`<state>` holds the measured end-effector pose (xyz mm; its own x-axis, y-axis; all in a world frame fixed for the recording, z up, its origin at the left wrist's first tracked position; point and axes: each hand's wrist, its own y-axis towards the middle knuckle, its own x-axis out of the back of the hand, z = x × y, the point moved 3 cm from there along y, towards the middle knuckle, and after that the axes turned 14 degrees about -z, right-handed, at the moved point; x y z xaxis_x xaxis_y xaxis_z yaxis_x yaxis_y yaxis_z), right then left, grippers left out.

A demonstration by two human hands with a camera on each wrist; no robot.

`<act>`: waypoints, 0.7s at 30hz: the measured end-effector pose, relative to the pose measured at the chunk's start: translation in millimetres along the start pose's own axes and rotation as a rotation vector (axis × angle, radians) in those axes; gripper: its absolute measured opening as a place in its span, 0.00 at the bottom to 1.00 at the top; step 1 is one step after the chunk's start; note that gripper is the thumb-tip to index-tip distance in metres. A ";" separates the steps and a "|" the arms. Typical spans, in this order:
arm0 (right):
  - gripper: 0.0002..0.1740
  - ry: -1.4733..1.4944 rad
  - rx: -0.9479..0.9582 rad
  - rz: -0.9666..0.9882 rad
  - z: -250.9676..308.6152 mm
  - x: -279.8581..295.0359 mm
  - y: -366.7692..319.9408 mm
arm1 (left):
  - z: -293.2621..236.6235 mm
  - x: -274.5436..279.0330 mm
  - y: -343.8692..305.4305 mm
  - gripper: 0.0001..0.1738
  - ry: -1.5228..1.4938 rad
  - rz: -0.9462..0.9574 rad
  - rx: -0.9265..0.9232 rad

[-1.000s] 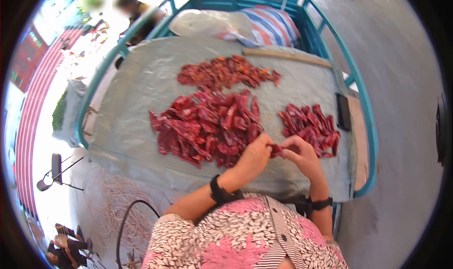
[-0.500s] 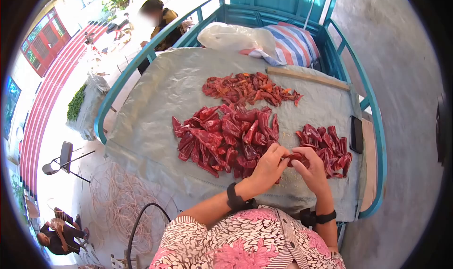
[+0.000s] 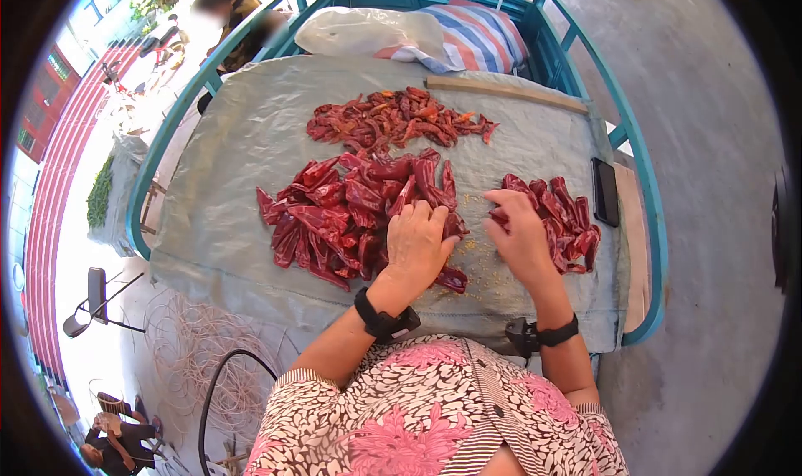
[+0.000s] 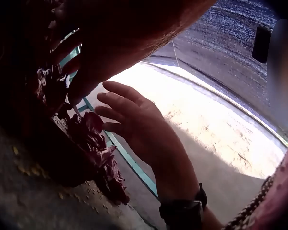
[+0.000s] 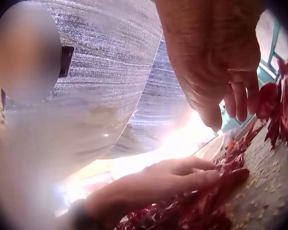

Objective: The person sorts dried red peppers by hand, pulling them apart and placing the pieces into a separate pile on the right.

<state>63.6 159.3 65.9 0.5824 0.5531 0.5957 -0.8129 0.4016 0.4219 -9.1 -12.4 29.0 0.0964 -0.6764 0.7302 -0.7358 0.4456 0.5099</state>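
Dried red chilies lie in three heaps on a grey tarp (image 3: 242,159): a big middle heap (image 3: 351,209), a far heap (image 3: 393,121) and a smaller right heap (image 3: 568,217). My left hand (image 3: 416,240) rests palm down on the near edge of the middle heap, fingers laid flat on the chilies (image 5: 182,179). My right hand (image 3: 516,230) lies beside it with fingers spread (image 4: 125,110), its tips touching the left edge of the right heap. Neither hand grips a chili. Loose seeds (image 3: 484,267) dot the tarp between the hands. One chili (image 3: 452,280) lies by the left wrist.
The tarp covers a teal cart bed with raised rails (image 3: 647,184). A black phone (image 3: 605,190) lies right of the small heap. A wooden stick (image 3: 501,93), a striped bag (image 3: 480,37) and a white sack (image 3: 368,29) sit at the far end. A person (image 3: 225,8) stands beyond the cart.
Both hands held one chili together between the heaps; now they have parted and lie flat, the left on the middle heap, the right at the right heap.
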 end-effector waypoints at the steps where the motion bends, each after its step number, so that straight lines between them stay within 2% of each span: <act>1: 0.24 -0.023 -0.018 0.054 2.2 -8.0 1.8 | -1.9 0.3 -0.3 0.30 -0.004 0.041 -0.023; 4: 0.29 -0.125 -0.027 0.168 -2.8 -28.2 9.2 | -0.1 -4.1 -5.4 0.33 -0.007 0.133 0.026; 7: 0.32 -0.187 -0.031 0.239 -5.3 -40.9 14.5 | 1.2 7.6 -3.1 0.35 -0.093 0.218 0.399; 11: 0.35 -0.256 0.000 0.317 -3.5 -54.0 20.6 | 9.2 29.5 -4.1 0.32 -0.293 -0.217 0.386; 15: 0.34 -0.307 0.067 0.254 -22.2 -77.7 22.5 | 29.9 27.5 -0.7 0.32 -0.270 -0.278 0.327; 18: 0.30 -0.345 0.053 0.247 -22.9 -83.0 27.1 | 38.8 23.4 1.3 0.31 -0.353 -0.282 0.391; 21: 0.24 -0.359 0.015 0.256 -26.5 -86.0 28.1 | 35.4 23.4 3.7 0.31 -0.266 -0.251 0.290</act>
<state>-9.2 142.4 8.4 0.3256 0.3439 0.8807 -0.9321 0.2727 0.2381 -33.4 -47.4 31.8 0.1486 -0.8861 0.4390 -0.8725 0.0915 0.4800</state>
